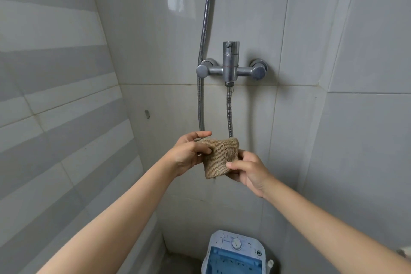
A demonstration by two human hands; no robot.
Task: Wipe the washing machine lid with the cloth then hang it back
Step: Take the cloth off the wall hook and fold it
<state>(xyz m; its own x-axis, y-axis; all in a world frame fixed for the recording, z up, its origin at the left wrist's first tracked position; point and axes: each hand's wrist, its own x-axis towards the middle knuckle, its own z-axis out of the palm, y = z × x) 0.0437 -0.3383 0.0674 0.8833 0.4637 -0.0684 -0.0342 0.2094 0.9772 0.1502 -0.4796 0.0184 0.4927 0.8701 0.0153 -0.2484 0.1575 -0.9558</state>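
Cloth (221, 157) held up at hose loop below shower mixer (231, 66).
Left hand (189, 153) pinches the cloth's left edge, right hand (249, 170) pinches its lower right edge; it seems draped over the ribbed metal hose (230, 111), likely its hanging spot. Coarse tan weave, folded square. Washing machine (233, 253), blue-and-white plastic, sits well below the mixer; lid wiped or not, cannot tell.

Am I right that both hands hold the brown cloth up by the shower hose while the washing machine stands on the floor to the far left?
Not quite. Both hands, left hand and right hand, hold the brown cloth by the shower hose, but the head view shows the washing machine directly below them, not far left.
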